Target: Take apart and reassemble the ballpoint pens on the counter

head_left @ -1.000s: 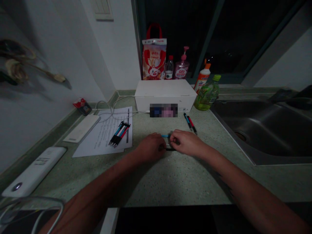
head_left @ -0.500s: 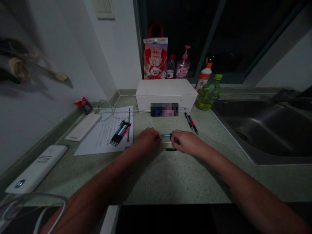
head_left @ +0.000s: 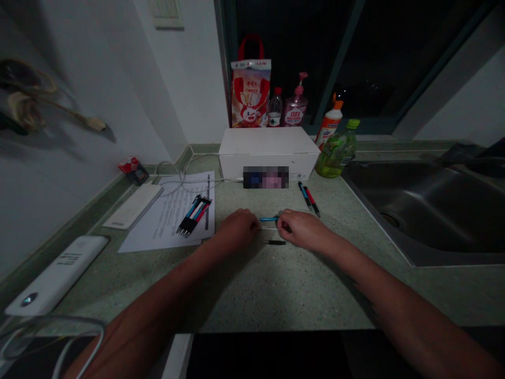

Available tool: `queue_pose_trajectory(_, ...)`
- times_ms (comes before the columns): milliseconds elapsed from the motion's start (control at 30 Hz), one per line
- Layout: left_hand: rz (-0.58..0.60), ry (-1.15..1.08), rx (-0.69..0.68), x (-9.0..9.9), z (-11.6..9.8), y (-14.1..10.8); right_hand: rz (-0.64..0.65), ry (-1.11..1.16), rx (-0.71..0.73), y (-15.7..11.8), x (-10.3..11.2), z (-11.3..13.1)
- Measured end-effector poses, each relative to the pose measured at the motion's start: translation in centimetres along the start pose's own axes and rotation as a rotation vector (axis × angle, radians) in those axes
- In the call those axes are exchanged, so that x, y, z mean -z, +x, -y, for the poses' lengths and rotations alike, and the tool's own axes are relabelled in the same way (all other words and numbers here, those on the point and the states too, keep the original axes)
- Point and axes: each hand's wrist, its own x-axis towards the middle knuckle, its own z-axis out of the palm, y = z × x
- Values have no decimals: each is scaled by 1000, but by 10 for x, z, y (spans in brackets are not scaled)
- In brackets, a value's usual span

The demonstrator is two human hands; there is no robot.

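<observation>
My left hand point(head_left: 239, 229) and my right hand point(head_left: 300, 227) rest close together on the counter, fingers curled. A thin pale refill point(head_left: 269, 229) spans the gap between them, one end at each hand's fingertips. Just above it lies a blue pen barrel point(head_left: 269, 219), its right end by my right fingers. Below, a short black pen part point(head_left: 275, 242) lies on the counter. Several pens point(head_left: 194, 216) are bunched on a printed sheet point(head_left: 165, 218) to the left. A blue pen point(head_left: 304, 195) and a red pen point(head_left: 312, 201) lie beyond my right hand.
Behind the hands is a white box point(head_left: 268, 142) with a pixelated patch at its front. Bottles, including a green one point(head_left: 338, 150), stand behind and beside it. The sink point(head_left: 434, 205) is at right. White power banks point(head_left: 59, 271) and cables are at left.
</observation>
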Motion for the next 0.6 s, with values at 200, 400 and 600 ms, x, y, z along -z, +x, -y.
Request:
queue_pose_trajectory(200, 22, 16, 61, 5, -1, 0, -3, 6, 3, 0, -2, -3)
queue_pose_trajectory(400, 43, -11, 26, 1, -4, 0, -5, 21, 17, 0, -3, 1)
queue_pose_trajectory(600, 7, -38, -4, -6, -10, -1, -8, 29, 32, 0, -5, 6)
